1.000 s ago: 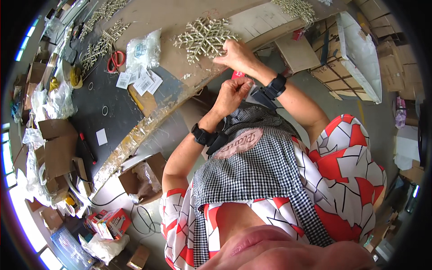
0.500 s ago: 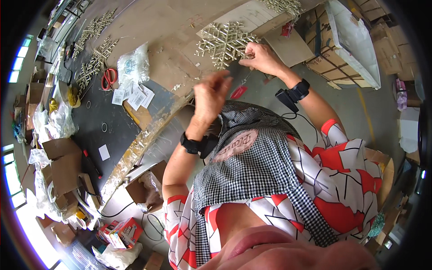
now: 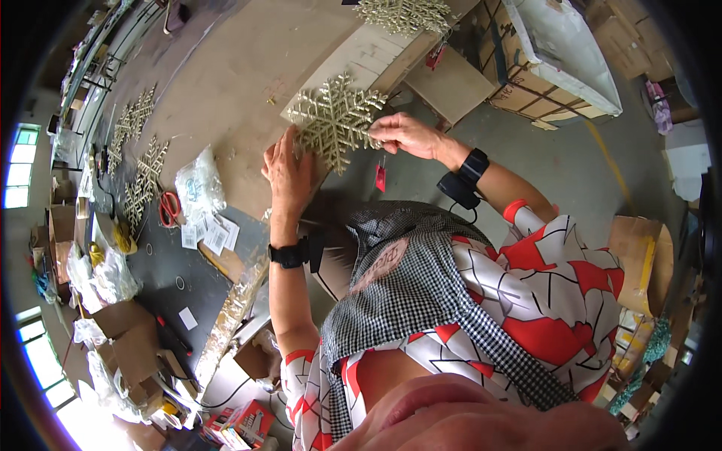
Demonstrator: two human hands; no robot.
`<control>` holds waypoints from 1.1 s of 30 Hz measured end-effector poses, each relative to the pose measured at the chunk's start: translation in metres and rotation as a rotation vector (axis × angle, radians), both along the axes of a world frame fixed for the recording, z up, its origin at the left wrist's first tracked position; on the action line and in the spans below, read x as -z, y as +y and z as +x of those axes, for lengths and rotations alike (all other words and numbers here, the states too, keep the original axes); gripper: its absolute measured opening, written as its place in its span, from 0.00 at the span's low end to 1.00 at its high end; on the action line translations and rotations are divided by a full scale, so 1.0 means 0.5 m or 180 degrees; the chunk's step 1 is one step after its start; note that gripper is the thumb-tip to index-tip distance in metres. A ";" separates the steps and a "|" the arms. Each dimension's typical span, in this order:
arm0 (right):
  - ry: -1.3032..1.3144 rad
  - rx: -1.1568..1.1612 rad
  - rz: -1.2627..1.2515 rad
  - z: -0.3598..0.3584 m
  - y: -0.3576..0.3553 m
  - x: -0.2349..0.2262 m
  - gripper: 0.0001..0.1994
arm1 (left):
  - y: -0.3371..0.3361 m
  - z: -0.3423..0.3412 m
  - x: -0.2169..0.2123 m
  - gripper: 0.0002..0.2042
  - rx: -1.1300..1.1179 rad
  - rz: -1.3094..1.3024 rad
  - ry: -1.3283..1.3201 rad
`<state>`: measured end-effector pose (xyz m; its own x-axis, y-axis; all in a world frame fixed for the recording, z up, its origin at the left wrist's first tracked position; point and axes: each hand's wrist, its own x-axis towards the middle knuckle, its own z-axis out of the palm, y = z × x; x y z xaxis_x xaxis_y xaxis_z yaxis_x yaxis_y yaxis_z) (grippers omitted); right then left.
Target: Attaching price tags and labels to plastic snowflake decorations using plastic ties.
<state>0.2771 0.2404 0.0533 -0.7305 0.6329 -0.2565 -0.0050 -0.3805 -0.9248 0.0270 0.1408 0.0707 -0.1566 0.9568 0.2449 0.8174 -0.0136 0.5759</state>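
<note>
A gold glitter snowflake ornament (image 3: 338,120) lies at the table's near edge, partly over the brown board. My right hand (image 3: 410,137) is closed in a pinch on the tip of its right arm. Below that hand dangles a small red tag (image 3: 380,177), which seems to hang from the snowflake. At the ornament's left side, my left hand (image 3: 289,169) rests palm down with its fingers stretched out, fingertips by the snowflake's edge. Whether those fingertips touch it is hard to tell.
Another gold snowflake (image 3: 402,15) lies at the far edge. Leftward are more snowflakes (image 3: 139,177), red-handled scissors (image 3: 169,208), a clear plastic bag (image 3: 200,184) and white labels (image 3: 216,237). A large strapped carton (image 3: 526,90) stands on the floor to the right.
My left hand has moved left and away from my body, to the snowflake's left side. My right hand stays at the ornament's right arm. The whole view has shifted.
</note>
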 end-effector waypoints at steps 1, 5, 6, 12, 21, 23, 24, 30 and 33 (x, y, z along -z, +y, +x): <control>-0.0045 -0.0176 0.0226 0.010 0.009 -0.004 0.08 | 0.004 0.001 -0.006 0.28 0.0026 -0.0067 -0.0053; -0.0143 -0.0337 0.0384 0.055 0.042 0.011 0.11 | 0.019 0.022 -0.042 0.27 0.0478 0.0183 0.0014; 0.0090 -0.0205 0.0033 0.061 0.047 0.005 0.12 | 0.021 0.030 -0.058 0.27 0.0476 0.0140 0.0021; 0.0184 -0.0017 -0.0801 0.082 0.071 -0.029 0.11 | 0.043 0.068 -0.073 0.24 0.0359 -0.0155 -0.0290; 0.0791 0.0592 -0.0160 0.157 0.229 -0.091 0.08 | 0.020 0.071 -0.092 0.18 -0.0601 0.0207 -0.0492; 0.0920 0.0861 0.0226 0.191 0.335 -0.158 0.08 | -0.004 0.050 -0.103 0.17 -0.0811 0.0193 -0.0496; 0.0804 0.0991 0.0328 0.209 0.391 -0.173 0.08 | -0.015 0.033 -0.085 0.16 -0.0948 0.0175 -0.0581; -0.0132 0.0938 0.0111 0.223 0.604 -0.126 0.07 | -0.112 -0.063 -0.042 0.14 -0.1672 0.0152 -0.0131; -0.0373 0.0796 0.0442 0.228 0.608 -0.106 0.08 | -0.161 -0.084 -0.030 0.10 -0.2173 -0.0052 -0.0818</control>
<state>0.3909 0.5443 0.1061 -0.5182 0.8243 -0.2281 0.0271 -0.2508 -0.9677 -0.0152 0.0602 0.0860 -0.7704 0.6286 0.1066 0.4796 0.4612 0.7465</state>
